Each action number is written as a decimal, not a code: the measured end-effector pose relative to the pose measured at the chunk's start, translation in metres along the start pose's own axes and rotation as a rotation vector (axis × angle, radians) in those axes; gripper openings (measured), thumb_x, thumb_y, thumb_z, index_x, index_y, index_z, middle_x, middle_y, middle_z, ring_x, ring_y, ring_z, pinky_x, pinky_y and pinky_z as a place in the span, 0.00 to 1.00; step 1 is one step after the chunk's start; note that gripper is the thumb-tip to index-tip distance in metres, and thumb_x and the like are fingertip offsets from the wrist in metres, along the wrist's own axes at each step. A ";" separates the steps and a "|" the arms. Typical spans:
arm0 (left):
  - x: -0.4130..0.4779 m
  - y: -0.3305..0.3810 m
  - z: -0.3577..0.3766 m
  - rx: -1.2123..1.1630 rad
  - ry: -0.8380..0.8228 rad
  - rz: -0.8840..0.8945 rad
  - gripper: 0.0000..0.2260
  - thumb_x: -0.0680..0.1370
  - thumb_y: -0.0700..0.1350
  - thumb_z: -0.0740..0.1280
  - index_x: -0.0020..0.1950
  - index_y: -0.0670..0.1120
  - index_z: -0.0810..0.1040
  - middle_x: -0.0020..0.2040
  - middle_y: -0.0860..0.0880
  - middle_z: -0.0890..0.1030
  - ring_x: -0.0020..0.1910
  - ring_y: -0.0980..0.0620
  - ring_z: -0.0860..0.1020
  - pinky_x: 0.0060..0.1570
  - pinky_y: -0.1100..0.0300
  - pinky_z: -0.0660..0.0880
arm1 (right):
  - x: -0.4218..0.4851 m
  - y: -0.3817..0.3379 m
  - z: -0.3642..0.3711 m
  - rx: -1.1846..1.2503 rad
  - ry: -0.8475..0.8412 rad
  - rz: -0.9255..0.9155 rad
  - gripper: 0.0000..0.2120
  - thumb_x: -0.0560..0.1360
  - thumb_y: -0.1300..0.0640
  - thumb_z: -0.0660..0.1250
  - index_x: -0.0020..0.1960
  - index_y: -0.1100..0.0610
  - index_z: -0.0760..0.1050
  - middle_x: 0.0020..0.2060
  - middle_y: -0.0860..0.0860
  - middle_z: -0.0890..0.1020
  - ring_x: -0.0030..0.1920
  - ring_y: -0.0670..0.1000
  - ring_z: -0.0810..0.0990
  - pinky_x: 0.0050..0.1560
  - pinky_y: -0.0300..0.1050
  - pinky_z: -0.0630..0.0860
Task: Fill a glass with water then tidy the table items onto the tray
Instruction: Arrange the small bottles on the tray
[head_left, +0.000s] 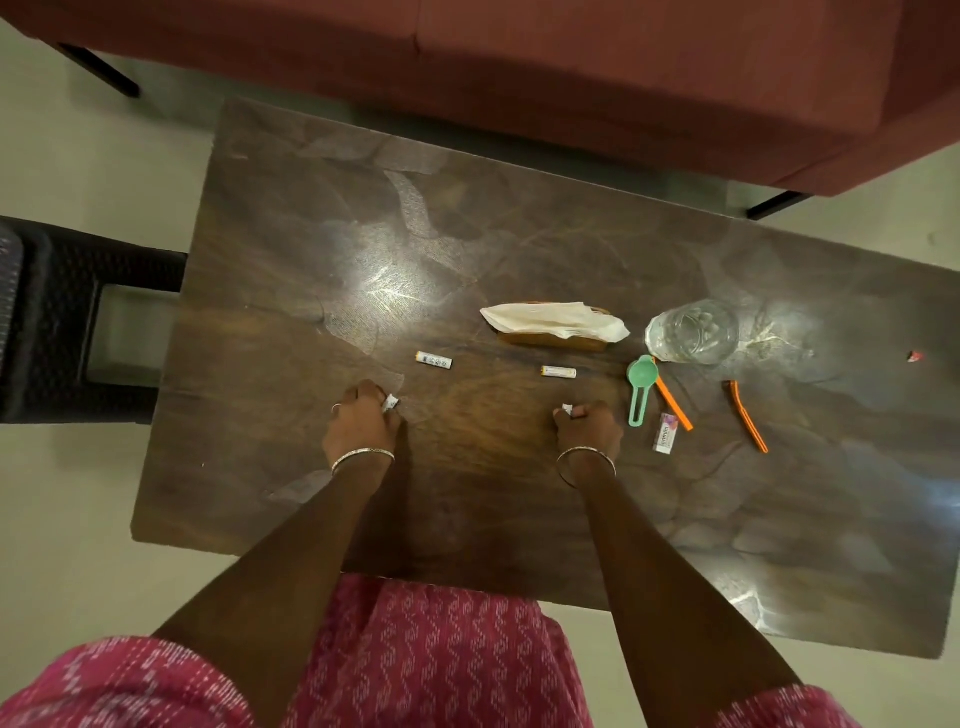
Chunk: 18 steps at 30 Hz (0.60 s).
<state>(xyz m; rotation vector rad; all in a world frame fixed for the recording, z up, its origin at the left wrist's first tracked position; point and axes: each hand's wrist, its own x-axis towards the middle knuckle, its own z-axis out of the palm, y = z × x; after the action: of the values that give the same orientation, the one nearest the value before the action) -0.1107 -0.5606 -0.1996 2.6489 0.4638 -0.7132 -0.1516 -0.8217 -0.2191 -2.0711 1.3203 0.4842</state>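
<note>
A glass of water (692, 331) stands at the right of the dark wooden table (291, 249). A small wooden tray (550, 340) lies left of it under a white cloth (553, 320). Two white batteries lie loose on the table, one (434, 359) to the left and one (558, 372) near the tray. My left hand (363, 421) grips a white battery (390, 403). My right hand (589, 426) pinches another white battery (568, 410). Right of that hand lie a green scoop (641, 387), two orange sticks (674, 404) (746, 415) and a small white sachet (665, 439).
A maroon sofa (571, 67) stands behind the table. A black woven chair (57, 312) sits at the left edge. A tiny red scrap (915, 356) lies at the far right of the table. Pale floor surrounds the table.
</note>
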 end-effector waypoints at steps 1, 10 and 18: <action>0.000 0.000 0.001 -0.039 0.018 0.013 0.09 0.75 0.47 0.68 0.52 0.45 0.75 0.52 0.43 0.79 0.51 0.39 0.78 0.44 0.50 0.74 | -0.002 -0.002 0.000 0.004 -0.013 -0.012 0.06 0.72 0.51 0.72 0.41 0.53 0.80 0.44 0.56 0.86 0.52 0.59 0.82 0.54 0.48 0.76; -0.007 0.011 -0.016 -0.865 -0.193 -0.132 0.07 0.77 0.36 0.67 0.44 0.48 0.74 0.38 0.48 0.80 0.38 0.47 0.79 0.37 0.53 0.78 | -0.060 -0.053 0.009 0.658 -0.333 0.012 0.08 0.72 0.65 0.74 0.42 0.56 0.77 0.39 0.59 0.83 0.31 0.48 0.81 0.29 0.39 0.78; -0.018 -0.025 -0.065 -1.256 -0.373 -0.058 0.13 0.79 0.37 0.66 0.59 0.53 0.79 0.43 0.45 0.82 0.39 0.51 0.82 0.39 0.57 0.81 | -0.140 -0.105 0.023 0.842 -0.694 -0.185 0.14 0.77 0.67 0.68 0.60 0.56 0.77 0.45 0.57 0.86 0.43 0.50 0.86 0.44 0.41 0.82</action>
<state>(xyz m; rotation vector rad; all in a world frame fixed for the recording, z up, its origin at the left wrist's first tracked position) -0.1087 -0.5150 -0.1443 1.3094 0.6023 -0.6019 -0.1169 -0.6806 -0.1198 -1.1446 0.7112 0.4075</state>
